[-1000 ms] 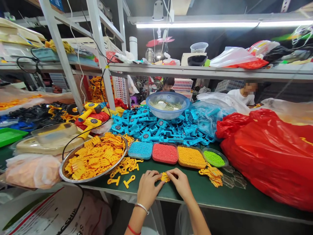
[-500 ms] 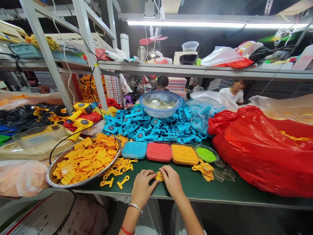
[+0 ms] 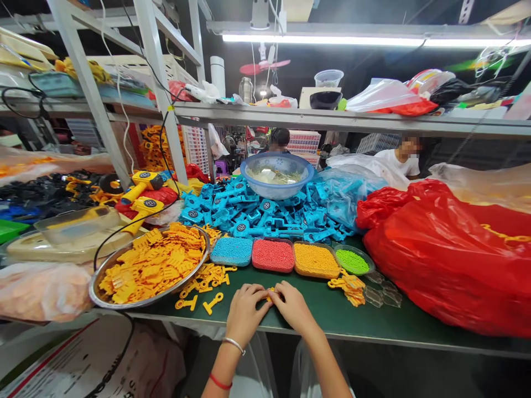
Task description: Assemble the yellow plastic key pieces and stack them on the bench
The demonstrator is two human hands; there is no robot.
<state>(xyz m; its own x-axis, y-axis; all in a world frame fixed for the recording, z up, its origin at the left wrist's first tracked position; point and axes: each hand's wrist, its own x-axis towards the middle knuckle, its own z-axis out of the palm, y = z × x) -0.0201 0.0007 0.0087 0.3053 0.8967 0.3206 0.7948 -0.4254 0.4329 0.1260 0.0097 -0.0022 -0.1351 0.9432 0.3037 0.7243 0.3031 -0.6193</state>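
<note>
Over the green tabletop, my left hand and my right hand meet, both with fingers closed on one small yellow plastic piece. Most of that piece is hidden by my fingers. Beyond the hands stand trays of tiny beads: blue, red and yellow, plus a round dish of green beads. To the left, loose yellow T-shaped pieces lie by a metal bowl heaped with flat yellow parts. Right of my hands is a small stack of assembled-looking yellow pieces beside clear plastic covers.
Blue plastic tool-shaped parts pile up behind the trays, with a blue basin on top. A big red bag bulges over the right side. A black cable hangs at the left. Two people are beyond the shelf.
The view has shifted slightly, so the scene sits a little further right. My fingers have closed in more around the yellow piece, and less of it shows.
</note>
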